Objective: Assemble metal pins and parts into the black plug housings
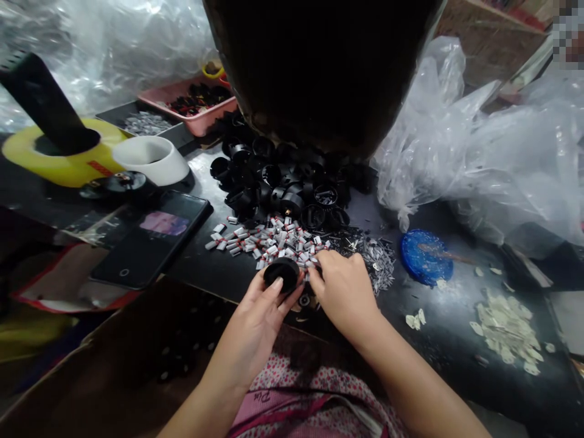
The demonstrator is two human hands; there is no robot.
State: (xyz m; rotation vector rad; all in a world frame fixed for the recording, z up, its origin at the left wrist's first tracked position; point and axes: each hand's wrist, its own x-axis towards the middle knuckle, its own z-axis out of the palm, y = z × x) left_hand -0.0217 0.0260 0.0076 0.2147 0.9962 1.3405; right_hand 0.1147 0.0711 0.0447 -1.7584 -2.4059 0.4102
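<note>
A black round cup (286, 269) is held over the near edge of a dark worktop (460, 298), gripped between the thumb and fingers of the left hand (255, 313), with its open side up. The right hand (349, 295) is lowered close beside it, fingers bent at the edge of a pile of small white-and-red parts (274, 243); whether anything is pinched there cannot be told.

From what can be seen, the handling of this cup appears to be under way, with no part clearly seated in it. Much seems left: a heap of black cups (292, 201) is spread behind the parts, and small grey pieces (326, 196) are seen inside one of them. Slim grey parts (381, 261) and dark springs (335, 236) are piled loose to the right, and pale flat pieces (506, 331) are scattered farther right. A blue dish (417, 267) is crossed by a thin stick (442, 252). No finished stack can be made out.

No brand can be read. Red print is borne by the yellow tape roll (25, 155), too blurred to make out. A picture is shown on the phone (146, 249), without legible words. Short dark lettering is seen on pink cloth (278, 410), perhaps beginning with "P"; the rest is unclear.
</note>
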